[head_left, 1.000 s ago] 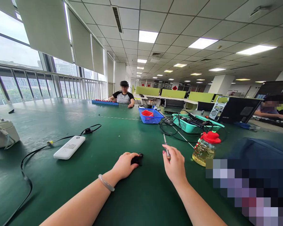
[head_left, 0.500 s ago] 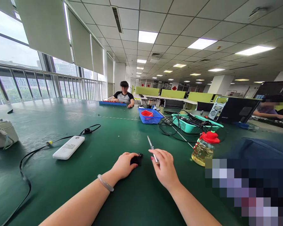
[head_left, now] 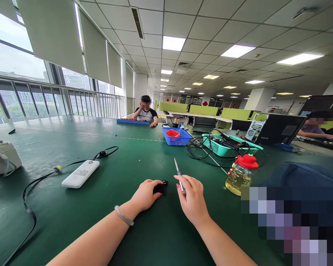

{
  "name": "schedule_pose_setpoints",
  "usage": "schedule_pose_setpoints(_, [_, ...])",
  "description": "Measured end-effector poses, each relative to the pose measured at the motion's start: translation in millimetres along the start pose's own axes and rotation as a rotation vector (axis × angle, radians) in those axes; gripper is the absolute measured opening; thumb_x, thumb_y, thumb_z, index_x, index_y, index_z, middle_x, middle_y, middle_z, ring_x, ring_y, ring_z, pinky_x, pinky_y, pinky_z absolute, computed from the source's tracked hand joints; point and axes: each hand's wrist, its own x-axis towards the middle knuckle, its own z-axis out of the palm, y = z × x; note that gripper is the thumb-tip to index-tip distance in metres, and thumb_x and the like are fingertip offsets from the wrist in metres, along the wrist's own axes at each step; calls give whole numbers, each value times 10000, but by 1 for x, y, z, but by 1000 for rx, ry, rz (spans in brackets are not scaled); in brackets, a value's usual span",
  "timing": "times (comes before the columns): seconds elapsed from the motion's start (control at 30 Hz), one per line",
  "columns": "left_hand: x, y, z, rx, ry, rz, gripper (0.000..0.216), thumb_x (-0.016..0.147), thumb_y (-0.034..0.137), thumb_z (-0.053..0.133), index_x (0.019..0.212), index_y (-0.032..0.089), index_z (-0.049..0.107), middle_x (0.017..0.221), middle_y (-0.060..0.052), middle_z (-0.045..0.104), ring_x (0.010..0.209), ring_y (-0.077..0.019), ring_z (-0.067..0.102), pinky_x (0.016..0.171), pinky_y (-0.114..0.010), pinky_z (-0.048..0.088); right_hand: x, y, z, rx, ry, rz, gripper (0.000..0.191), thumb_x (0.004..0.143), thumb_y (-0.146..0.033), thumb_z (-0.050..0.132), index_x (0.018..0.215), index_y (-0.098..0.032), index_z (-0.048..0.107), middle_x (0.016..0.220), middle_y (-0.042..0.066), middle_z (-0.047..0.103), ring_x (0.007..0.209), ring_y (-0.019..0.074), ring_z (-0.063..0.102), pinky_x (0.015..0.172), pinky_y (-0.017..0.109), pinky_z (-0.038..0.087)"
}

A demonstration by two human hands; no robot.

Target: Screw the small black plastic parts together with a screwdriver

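Note:
My left hand (head_left: 147,194), with a pale bangle at its wrist, is closed around a small black object (head_left: 160,187) on the green table. Fingers cover part of that object, so its kind cannot be made out. To its right, my right hand (head_left: 192,195) grips a slim screwdriver (head_left: 178,170) by its pale handle. The thin metal shaft points away from me and slightly left, and its tip is apart from the black object.
A white power bank (head_left: 81,173) and a black cable (head_left: 33,181) lie left. Ahead are a blue basket (head_left: 177,140) and a teal basket (head_left: 222,149) with cables. A red-lidded bottle (head_left: 240,179) stands right. A person (head_left: 146,112) sits at the far side.
My right hand and the screwdriver have shifted very slightly left. My left hand stays put. The person across the table has raised one hand to the head.

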Motion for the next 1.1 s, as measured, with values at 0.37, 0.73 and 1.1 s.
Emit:
schedule_pose_setpoints(0.37, [1, -3, 2, 4, 13, 39, 412, 791, 271, 640, 1203, 272, 634, 1149, -57, 675, 1137, -253, 573, 1023, -381, 431, 1, -5, -5, 60, -45, -134, 343, 938, -145, 461, 1228, -275, 593, 1093, 68, 642, 1018, 239, 579, 937, 425, 408])
schedule_pose_setpoints(0.73, [0, -3, 2, -7, 18, 16, 445, 783, 264, 642, 1227, 268, 625, 1165, -61, 666, 1138, -249, 570, 1030, -379, 422, 2, -6, -7, 83, -36, -139, 293, 931, -160, 496, 1177, -257, 623, 1062, 52, 658, 996, 222, 571, 946, 412, 402])
schedule_pose_setpoints(1.1, [2, -3, 3, 6, 15, 11, 450, 786, 264, 652, 1235, 278, 626, 1167, -66, 665, 1147, -250, 574, 1037, -379, 421, 1, -26, -18, 174, -93, -322, 204, 911, -274, 539, 735, -236, 635, 692, -13, 592, 733, 160, 514, 932, 414, 352])
